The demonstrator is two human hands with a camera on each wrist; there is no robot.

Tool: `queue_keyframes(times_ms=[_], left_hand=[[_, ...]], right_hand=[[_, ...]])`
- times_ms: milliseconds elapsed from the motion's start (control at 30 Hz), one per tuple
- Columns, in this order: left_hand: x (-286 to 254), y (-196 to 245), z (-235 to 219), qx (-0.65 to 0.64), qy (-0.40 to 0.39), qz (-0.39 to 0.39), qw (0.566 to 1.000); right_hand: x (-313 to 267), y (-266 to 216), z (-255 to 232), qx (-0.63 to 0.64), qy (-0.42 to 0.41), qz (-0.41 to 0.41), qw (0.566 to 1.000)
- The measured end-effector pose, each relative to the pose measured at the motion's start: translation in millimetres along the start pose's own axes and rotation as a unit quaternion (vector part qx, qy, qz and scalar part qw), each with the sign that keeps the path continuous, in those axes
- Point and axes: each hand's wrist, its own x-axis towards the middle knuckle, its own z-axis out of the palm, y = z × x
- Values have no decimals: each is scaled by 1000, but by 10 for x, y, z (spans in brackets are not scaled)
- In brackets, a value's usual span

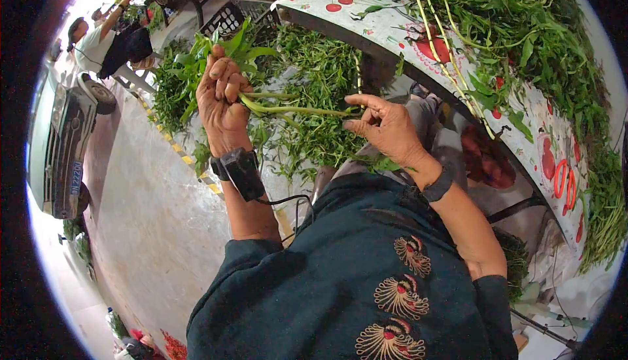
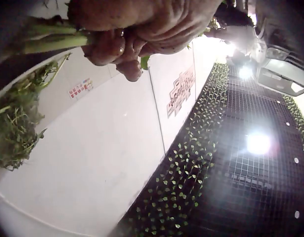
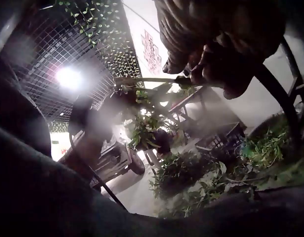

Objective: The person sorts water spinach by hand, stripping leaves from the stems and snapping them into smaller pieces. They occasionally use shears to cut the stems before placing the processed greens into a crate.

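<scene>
Gripped in the left hand (image 1: 221, 98), fingers curled round it, is a small bunch of leafy greens (image 1: 226, 55): pale green stems run sideways out of the fist, and broad pointed leaves fan out above the knuckles. The right hand (image 1: 386, 127) pinches the far end of one long stem (image 1: 297, 109) between thumb and fingertips, so the stem stretches between the two hands. From the left wrist view, thick pale stem ends (image 2: 48, 42) jut from the closed fingers; the right wrist view is dim, and the pinch there is only roughly made out.

Below the bunch lies a loose heap of greens (image 1: 314, 78). Beside the bunch, past the right hand, stands the counter (image 1: 392, 23) with a cherry-print cover, piled with more greens (image 1: 523, 19). Beyond the bunch sits a dark crate (image 1: 226, 16).
</scene>
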Motion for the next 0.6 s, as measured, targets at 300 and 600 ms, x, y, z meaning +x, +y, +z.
queue_keyframes(times_ms=[300, 600], left_hand=[[-29, -127, 8, 38, 10, 53, 998], [-20, -209, -33, 43, -22, 36, 998]], right_hand=[[42, 6, -28, -140, -1, -84, 987], [43, -127, 54, -9, -47, -73, 996]])
